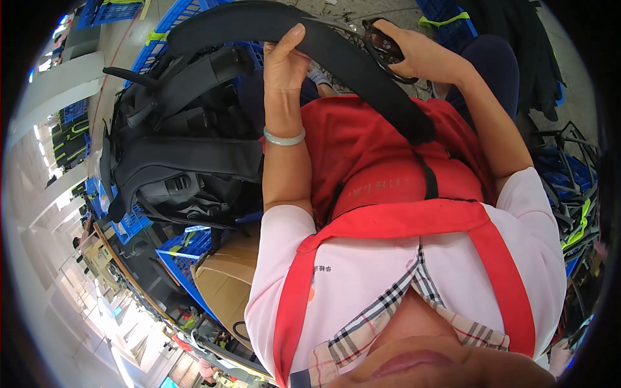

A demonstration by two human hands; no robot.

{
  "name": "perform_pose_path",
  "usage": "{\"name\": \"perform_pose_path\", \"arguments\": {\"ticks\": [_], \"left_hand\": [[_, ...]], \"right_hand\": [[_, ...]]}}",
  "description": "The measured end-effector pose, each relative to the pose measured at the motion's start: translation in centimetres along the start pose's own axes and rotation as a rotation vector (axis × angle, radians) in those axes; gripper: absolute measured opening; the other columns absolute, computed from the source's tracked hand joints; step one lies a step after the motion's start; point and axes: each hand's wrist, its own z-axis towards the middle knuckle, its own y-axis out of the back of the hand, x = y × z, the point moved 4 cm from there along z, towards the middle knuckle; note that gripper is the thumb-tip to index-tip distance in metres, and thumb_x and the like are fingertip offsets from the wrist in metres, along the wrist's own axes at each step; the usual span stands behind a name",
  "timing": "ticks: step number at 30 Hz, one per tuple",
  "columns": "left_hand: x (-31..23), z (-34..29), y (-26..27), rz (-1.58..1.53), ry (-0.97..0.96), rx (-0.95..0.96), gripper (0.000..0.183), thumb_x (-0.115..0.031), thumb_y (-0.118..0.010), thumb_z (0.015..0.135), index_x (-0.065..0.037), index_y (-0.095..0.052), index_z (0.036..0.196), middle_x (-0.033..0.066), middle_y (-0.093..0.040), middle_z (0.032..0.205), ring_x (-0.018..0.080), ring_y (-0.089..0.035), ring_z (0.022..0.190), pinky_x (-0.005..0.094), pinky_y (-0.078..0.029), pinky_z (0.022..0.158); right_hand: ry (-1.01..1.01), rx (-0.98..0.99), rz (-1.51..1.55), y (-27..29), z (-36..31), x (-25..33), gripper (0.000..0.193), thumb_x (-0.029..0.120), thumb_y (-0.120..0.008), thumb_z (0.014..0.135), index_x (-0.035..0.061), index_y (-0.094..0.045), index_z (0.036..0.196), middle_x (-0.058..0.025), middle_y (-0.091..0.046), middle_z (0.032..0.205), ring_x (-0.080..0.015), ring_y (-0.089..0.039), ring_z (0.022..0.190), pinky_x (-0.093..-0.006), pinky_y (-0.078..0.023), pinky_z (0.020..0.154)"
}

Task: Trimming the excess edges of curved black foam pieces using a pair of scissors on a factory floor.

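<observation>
A long, curved black padded strap [343,59] lies across my lap over the red apron [362,149], reaching up to the far left. My left hand [284,61] is closed on its middle, thumb on top and fingers underneath. At the strap's far edge my right hand [430,58] grips a pair of scissors [387,46] by the dark loop handles. The blades are thin and partly hidden behind the strap, so whether they touch it I cannot tell.
Black padded straps and harness parts [187,158] are heaped on my left, by a blue crate [155,48]. A cardboard box [226,271] stands nearer. More black straps [569,187] fill a crate on the right. Dark scraps [339,14] litter the floor ahead.
</observation>
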Motion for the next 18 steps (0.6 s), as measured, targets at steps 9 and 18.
{"name": "perform_pose_path", "arguments": {"ticks": [9, 18], "left_hand": [[0.6, 0.0, -0.2, 0.043, -0.01, 0.029, 0.027, 0.004, -0.065, 0.08, -0.013, -0.065, 0.102, 0.0048, -0.066, 0.1, 0.0218, -0.064, 0.094, 0.0406, -0.052, 0.086], [0.4, 0.1, -0.3, -0.01, 0.02, 0.023, 0.027, 0.003, -0.064, 0.08, -0.012, -0.064, 0.102, 0.0044, -0.065, 0.098, 0.022, -0.063, 0.095, 0.0402, -0.051, 0.087]], "right_hand": [[-0.188, 0.117, 0.044, -1.5, 0.0, 0.9, 0.064, 0.008, -0.068, 0.074, 0.0062, -0.034, 0.129, -0.0215, -0.058, 0.107, -0.038, -0.058, 0.098, -0.0401, -0.046, 0.079], [-0.164, 0.12, 0.039, -1.5, -0.7, 0.2, 0.065, 0.024, -0.069, 0.076, 0.0043, -0.035, 0.128, -0.0223, -0.059, 0.104, -0.0386, -0.06, 0.085, -0.0437, -0.046, 0.072]]}}
